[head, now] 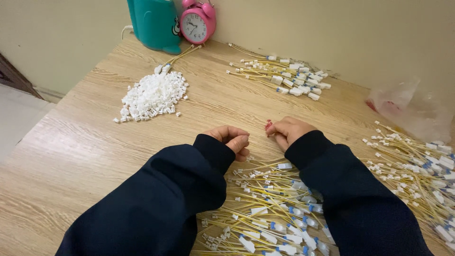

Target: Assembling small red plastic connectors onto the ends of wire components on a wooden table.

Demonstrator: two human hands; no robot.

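Note:
My left hand (233, 138) is curled into a loose fist above the wooden table (85, 142), and nothing shows in it. A little to its right, my right hand (289, 130) pinches a small red piece (268, 125) between the fingertips. Both arms wear dark blue sleeves. Under my wrists lies a heap of thin yellow wires with white and blue connectors (270, 213). A pile of small white plastic connector housings (154, 95) sits further away on the left, apart from both hands.
A second bundle of yellow wires (284, 76) lies at the back, a third (417, 166) at the right edge. A pink alarm clock (197, 22) and a teal container (154, 21) stand by the wall. A crumpled clear plastic bag (407, 104) lies at the right.

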